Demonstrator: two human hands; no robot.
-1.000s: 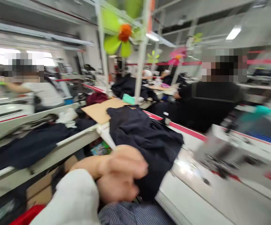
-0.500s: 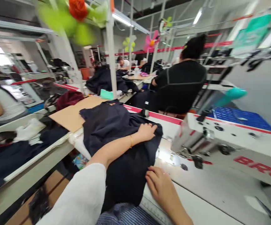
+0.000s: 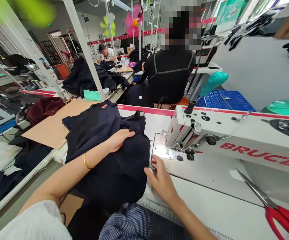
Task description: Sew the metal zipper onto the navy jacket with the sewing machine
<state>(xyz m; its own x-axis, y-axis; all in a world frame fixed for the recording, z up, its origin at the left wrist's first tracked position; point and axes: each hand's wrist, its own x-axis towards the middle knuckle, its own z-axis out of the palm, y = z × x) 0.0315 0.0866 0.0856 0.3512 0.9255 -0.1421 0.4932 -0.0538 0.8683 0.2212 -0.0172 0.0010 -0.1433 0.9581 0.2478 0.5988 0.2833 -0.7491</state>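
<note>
A dark navy garment (image 3: 131,166) lies bunched over the front of the sewing table, left of the sewing machine's needle area (image 3: 169,152). My left hand (image 3: 118,140) is closed on the cloth, some of its fingers hidden by a fold. A yellow bangle (image 3: 85,160) is on that wrist. At the garment's right edge is my right hand (image 3: 160,176), thumb and forefinger apart, holding nothing that I can see. Its fingertips are beside a thin bent wire (image 3: 153,146) on the machine bed; whether they touch it I cannot tell.
Red-handled scissors (image 3: 266,200) lie on the machine bed at the right. A measuring tape strip (image 3: 159,208) runs along the table's front edge. Brown board (image 3: 46,125) and a maroon cloth (image 3: 45,110) are at the left. A person in black (image 3: 171,75) sits beyond the table.
The view has swung right. My left hand has gone from lying flat on the garment to closing on it, nearer its middle. My right hand has moved forward along the cloth's edge.
</note>
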